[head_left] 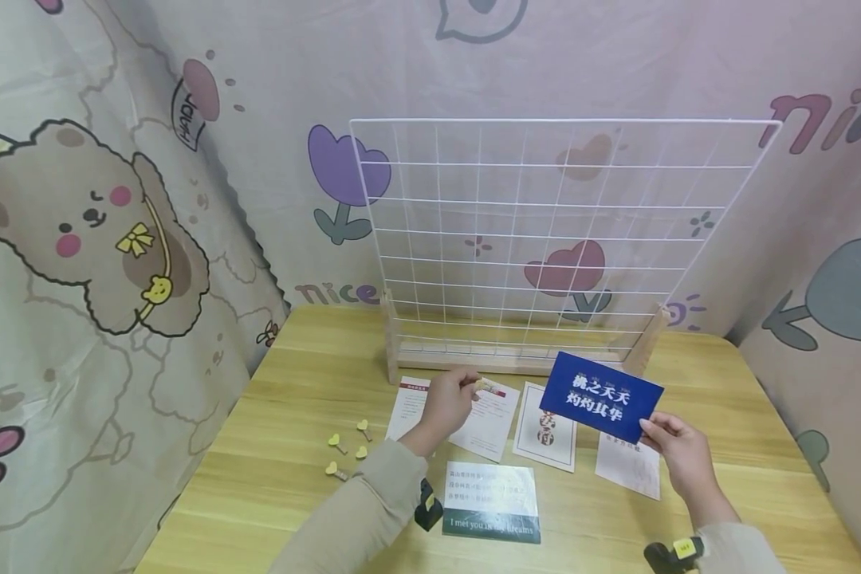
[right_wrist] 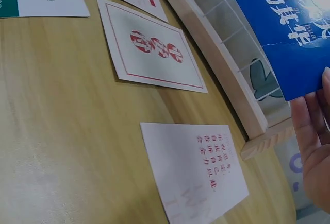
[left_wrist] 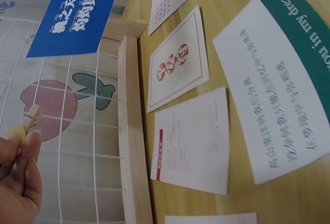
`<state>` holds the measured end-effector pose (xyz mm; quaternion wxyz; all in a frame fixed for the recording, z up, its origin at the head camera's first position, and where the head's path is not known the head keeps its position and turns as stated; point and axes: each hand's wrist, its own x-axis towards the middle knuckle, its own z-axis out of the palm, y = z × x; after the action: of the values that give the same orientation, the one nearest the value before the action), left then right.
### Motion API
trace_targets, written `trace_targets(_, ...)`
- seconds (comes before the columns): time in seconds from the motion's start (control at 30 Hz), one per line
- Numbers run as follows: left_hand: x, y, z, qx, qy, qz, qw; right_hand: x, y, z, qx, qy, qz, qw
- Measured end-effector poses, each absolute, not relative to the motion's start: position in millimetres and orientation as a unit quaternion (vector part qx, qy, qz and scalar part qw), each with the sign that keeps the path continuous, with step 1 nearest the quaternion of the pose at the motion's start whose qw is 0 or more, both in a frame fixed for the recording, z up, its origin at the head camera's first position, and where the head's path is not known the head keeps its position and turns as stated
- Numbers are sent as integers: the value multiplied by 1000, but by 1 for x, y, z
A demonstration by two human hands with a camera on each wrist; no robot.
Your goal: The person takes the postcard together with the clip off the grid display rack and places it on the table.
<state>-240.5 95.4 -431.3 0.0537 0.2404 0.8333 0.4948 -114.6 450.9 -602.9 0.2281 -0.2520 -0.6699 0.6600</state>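
Observation:
A blue card [head_left: 603, 397] with white characters is pinched at its lower right corner by my right hand [head_left: 678, 454], held above the table. Between thumb and fingertips, my left hand [head_left: 448, 406] pinches a small wooden clip [left_wrist: 32, 115] with a yellow top, apart from the blue card. Behind both hands stands a white wire grid [head_left: 516, 239] in a wooden base [head_left: 473, 363]. Beneath them lie a white card with a red-and-white emblem [left_wrist: 175, 62], a card with a red strip [left_wrist: 193, 141] and a card with red writing [right_wrist: 196, 172].
Several yellow-topped clips [head_left: 336, 443] lie on the table left of my left forearm. A white and green card [head_left: 491, 498] rests near the front between my arms. Another card [head_left: 409, 402] lies partly behind my left hand. A patterned cloth [head_left: 186, 239] hangs around the table.

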Motion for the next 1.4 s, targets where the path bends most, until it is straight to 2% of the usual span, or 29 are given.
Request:
trace_targets(0.2, -241, 79, -440, 228, 836, 496, 63, -105, 441, -603, -230, -643, 694, 227)
trace_targets(0.43, -237, 61, -446, 239, 838, 488, 50, -95, 429, -601, -225, -625, 715, 216)
trace_targets(0.87, -228, 26, -471, 188, 851, 489, 39, -73, 413, -604, -234, -602, 740, 185)
trace_targets(1.4, -216, -7, -490, 142, 863, 479, 67, -41, 384, -583, -248, -599, 748, 142)
